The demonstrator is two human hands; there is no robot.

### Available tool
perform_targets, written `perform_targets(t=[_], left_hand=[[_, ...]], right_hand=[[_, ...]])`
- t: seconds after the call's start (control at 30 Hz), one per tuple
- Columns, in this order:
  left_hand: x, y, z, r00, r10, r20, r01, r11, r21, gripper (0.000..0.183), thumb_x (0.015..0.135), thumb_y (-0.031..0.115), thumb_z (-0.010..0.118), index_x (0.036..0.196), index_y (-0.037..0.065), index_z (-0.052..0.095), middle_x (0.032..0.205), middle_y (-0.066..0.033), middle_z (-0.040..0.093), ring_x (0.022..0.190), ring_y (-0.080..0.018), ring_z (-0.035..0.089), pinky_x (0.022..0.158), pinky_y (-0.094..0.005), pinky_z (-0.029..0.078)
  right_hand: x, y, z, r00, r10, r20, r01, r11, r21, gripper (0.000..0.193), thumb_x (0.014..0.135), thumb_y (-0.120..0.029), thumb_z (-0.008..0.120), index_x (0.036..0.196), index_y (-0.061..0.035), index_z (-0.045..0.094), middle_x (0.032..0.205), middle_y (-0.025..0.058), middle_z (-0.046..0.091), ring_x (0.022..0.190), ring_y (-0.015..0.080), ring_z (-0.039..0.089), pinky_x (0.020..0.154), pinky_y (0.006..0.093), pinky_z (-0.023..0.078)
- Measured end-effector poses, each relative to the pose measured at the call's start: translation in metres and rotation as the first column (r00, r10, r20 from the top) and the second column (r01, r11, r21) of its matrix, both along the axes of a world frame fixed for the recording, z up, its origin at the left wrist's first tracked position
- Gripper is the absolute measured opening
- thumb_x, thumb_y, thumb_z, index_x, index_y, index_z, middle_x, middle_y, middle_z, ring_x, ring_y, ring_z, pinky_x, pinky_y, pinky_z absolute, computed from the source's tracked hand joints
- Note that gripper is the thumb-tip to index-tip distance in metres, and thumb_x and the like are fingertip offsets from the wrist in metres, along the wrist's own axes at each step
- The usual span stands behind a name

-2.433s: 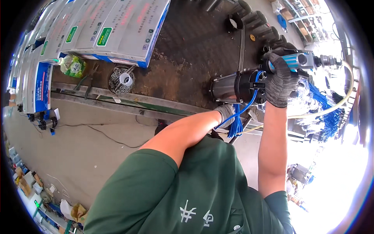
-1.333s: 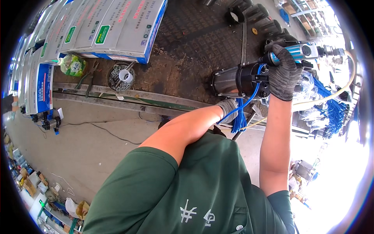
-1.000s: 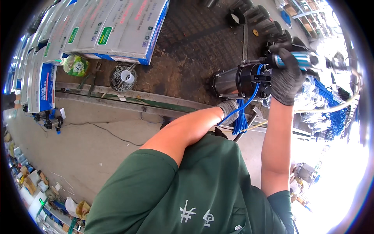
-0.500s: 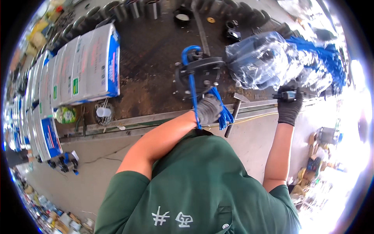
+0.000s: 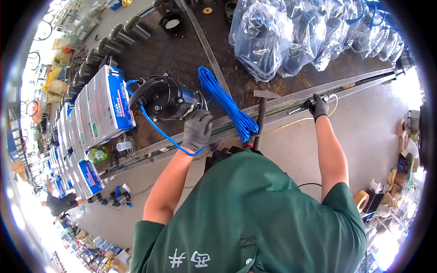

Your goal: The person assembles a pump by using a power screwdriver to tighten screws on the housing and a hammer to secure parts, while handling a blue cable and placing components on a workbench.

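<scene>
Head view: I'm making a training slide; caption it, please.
Gloved left hand near a black machine, right hand holding a tool, blue cable bundled between.

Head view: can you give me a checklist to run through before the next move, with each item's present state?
1. Pump lying on the bench: ok.
2. Tool gripped in the right hand, apart from the pump: ok.
3. Left hand clear of the pump: cannot tell; it is right by the lower end, contact unclear.
4. Cable clear of the left hand: not ok; it runs to the wrist.
5. Coil fully on the bench: not ok; its near end overhangs the front edge.
</scene>
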State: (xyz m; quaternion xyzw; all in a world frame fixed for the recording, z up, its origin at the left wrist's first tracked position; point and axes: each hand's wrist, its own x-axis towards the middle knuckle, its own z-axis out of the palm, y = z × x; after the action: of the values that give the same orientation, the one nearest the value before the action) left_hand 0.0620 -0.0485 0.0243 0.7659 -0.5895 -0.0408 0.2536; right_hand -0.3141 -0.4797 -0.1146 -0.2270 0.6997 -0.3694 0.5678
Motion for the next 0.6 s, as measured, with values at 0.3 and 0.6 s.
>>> perform_targets(t=[0.3, 0.6], left_hand=[[-0.069, 0.132, -0.072, 0.405, 0.757, -0.513, -0.586, 0.645, 0.490, 0.020, 0.096, 0.016, 0.063, 0.112, 0.006, 0.067, 0.102, -0.0138, 0.067, 0.091, -0.0240, 0.065, 0.079, -0.0382, 0.052], [-0.127, 0.043, -0.071, 0.527, 0.497, -0.689, -0.123, 0.847, 0.517, 0.035, 0.090, 0.020, 0.066, 0.121, 0.003, 0.068, 0.114, -0.0197, 0.069, 0.107, -0.0334, 0.068, 0.095, -0.0408, 0.053]], right_hand=[[-0.017, -0.038, 0.012, 0.637, 0.510, -0.578, -0.527, 0.835, 0.157, 0.071, 0.076, -0.054, 0.080, 0.118, -0.0002, 0.065, 0.095, 0.0130, 0.072, 0.083, 0.0287, 0.069, 0.073, 0.0397, 0.055], [-0.005, 0.114, 0.028, 0.000, 0.534, -0.845, -1.000, 0.011, 0.006, 0.022, 0.088, -0.021, 0.071, 0.105, -0.0069, 0.069, 0.104, 0.0125, 0.070, 0.094, 0.0321, 0.066, 0.085, 0.0441, 0.055]])
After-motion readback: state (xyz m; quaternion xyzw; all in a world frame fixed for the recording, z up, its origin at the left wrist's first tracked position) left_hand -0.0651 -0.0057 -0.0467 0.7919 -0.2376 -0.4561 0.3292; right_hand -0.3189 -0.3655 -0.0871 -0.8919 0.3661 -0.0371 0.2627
